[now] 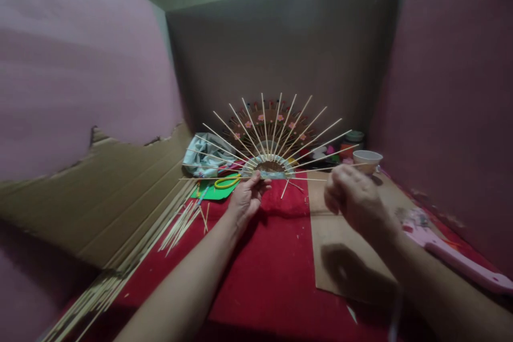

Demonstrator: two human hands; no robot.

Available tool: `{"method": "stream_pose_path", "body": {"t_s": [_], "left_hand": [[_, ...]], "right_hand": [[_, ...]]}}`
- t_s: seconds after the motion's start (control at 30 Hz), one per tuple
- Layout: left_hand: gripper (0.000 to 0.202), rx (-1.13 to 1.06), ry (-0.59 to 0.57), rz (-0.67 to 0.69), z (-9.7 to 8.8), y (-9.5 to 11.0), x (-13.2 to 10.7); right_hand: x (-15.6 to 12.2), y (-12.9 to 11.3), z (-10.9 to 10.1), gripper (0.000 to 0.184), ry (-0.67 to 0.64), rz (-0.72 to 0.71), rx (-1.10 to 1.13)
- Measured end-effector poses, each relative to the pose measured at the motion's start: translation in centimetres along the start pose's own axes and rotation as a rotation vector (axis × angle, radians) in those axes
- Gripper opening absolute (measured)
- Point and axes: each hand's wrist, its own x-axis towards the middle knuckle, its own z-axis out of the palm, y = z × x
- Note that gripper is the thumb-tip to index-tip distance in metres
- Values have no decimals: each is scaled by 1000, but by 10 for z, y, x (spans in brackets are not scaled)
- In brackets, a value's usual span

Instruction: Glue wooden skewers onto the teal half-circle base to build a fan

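My left hand (249,196) pinches the lower edge of a fan-shaped frame, its thumb on top and fingers beneath. The frame has a small pale half-ring base (287,169) with a brown middle, and several thin bamboo sticks (318,147) spread out from it like rays. Near the right ends of the lowest sticks is my right hand (355,197), raised above the cardboard with its fingers curled closed. What those fingers hold, if anything, is hidden. Directly behind the frame stands a brown fan-shaped piece (260,117) decorated with pink flowers.
Loose sticks (182,224) lie on the red cloth (264,267) at left, beside a green sheet (216,189) and yellow-handled scissors (226,181). Cardboard (324,256) lies at right, with a white bowl (366,157) and a pink glue gun (452,256). Torn cardboard (120,187) leans on the left wall.
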Motion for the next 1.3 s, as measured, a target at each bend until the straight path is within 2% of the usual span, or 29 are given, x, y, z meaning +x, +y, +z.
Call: {"method": "stream_pose_path", "body": {"t_s": [0.13, 0.27, 0.37, 0.5, 0.57, 0.7, 0.9, 1.1, 1.2, 1.3], "left_hand": [[10, -3, -6, 4, -1, 0, 1], [13, 0, -17, 4, -1, 1, 1], [14, 7, -24, -3, 0, 2, 1], [15, 16, -21, -10, 0, 3, 1], [18, 15, -11, -8, 0, 3, 1], [23, 9, 13, -2, 0, 5, 1], [21, 13, 52, -16, 3, 6, 3], [23, 18, 72, -17, 5, 7, 3], [23, 19, 72, -16, 5, 7, 3], [23, 18, 77, -15, 6, 7, 3]], "right_hand": [[-19, 27, 18, 43, -133, 145, -315], [-25, 46, 21, 47, -299, 278, -314], [-25, 50, 19, 43, -406, 327, -321], [-25, 50, 17, 21, -430, 322, -262], [-24, 50, 16, 18, -444, 352, -223], [-23, 50, 15, 23, -410, 416, -232], [-24, 44, 19, 37, -428, 367, -226], [-20, 55, 15, 49, -456, 345, -273], [-18, 55, 12, 45, -418, 330, -298], [-18, 50, 11, 29, -399, 325, -281]]}}
